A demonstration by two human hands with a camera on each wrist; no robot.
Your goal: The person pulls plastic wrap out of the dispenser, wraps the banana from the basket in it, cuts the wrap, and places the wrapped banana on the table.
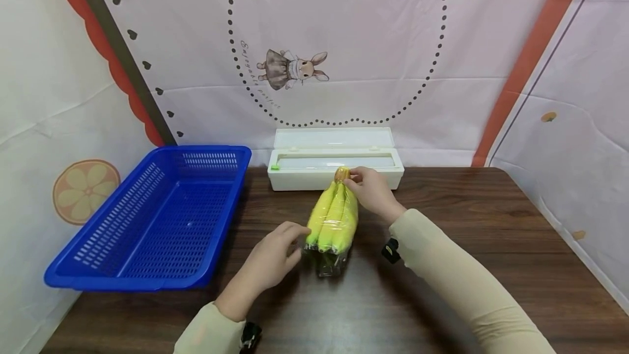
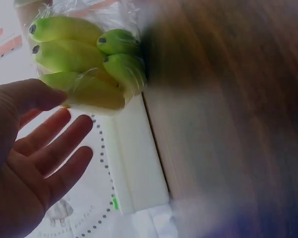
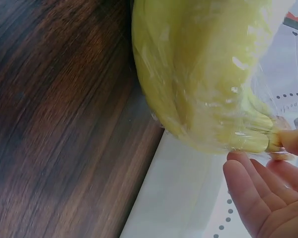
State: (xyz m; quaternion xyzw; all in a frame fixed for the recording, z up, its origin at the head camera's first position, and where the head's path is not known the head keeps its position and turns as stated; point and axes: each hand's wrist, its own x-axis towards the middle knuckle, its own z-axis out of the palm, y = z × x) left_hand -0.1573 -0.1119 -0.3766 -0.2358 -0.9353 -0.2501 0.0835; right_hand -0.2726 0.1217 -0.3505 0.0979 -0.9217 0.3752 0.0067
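A bunch of yellow bananas point(image 1: 335, 214) with greenish tips is wrapped in clear plastic film point(image 1: 330, 265), whose loose end hangs past the tips. My right hand point(image 1: 369, 189) pinches the bunch by its brown stem point(image 1: 342, 173); in the right wrist view the thumb and fingers meet at the film-covered stem point(image 3: 274, 140). Beside the lower left of the bunch is my left hand point(image 1: 274, 253), its fingers loosely spread. Its thumb point(image 2: 42, 94) overlaps the nearest banana point(image 2: 87, 90) in the left wrist view.
A white film dispenser box point(image 1: 304, 180) with its lid point(image 1: 334, 137) raised stands at the back, behind the bananas. On the left sits a blue slotted plastic basket point(image 1: 216, 250). The dark wooden table point(image 1: 472, 234) meets a printed cloth backdrop point(image 1: 373, 42) at the rear.
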